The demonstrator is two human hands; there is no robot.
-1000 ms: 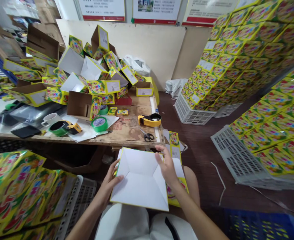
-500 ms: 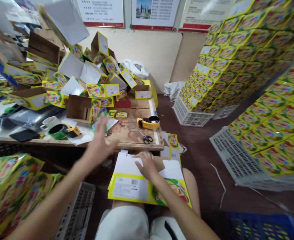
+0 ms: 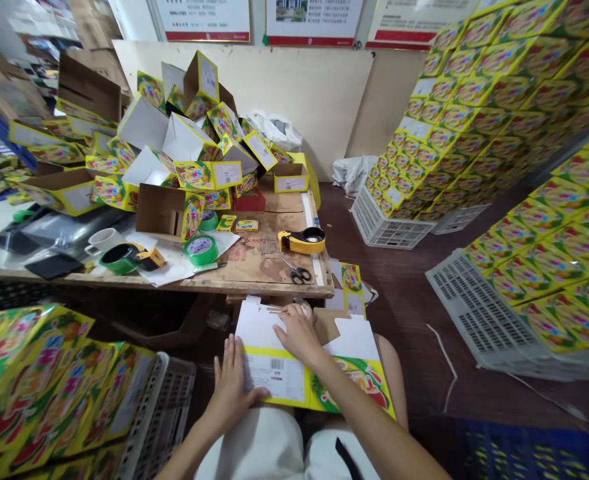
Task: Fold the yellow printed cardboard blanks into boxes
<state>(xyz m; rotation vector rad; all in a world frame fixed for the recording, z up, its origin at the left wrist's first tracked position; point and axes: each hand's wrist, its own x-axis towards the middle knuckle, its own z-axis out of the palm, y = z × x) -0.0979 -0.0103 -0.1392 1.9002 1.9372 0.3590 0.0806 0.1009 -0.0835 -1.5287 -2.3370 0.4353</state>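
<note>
The left hand [image 3: 234, 381] lay flat, fingers spread, on the near-left edge of the flattened yellow carton [image 3: 324, 393]. The right hand [image 3: 298, 333] pressed open-palmed on its white flaps [image 3: 257, 327]. Neither hand gripped anything. Even pressure from both palms would probably stop it sliding. It lay across the lap under both hands, near the wooden table [image 3: 254, 287].

**A crowded packing room around your seat**

Ahead of you, a pale wall [image 3: 299, 100] carries a row of framed notices [image 3: 314, 20] with red lower bands. The floor [image 3: 404, 287] is dark brown. To your front left stands a worn wooden workbench [image 3: 259, 267] with a scuffed, stained top. On your right, stacked yellow cartons [image 3: 499, 100] climb past the top of your view, resting on white slatted crates [image 3: 384, 230]. White sacks [image 3: 347, 175] slump where the wall meets the floor. A blue crate [image 3: 499, 453] sits near your right side. The light is even and soft.
</note>
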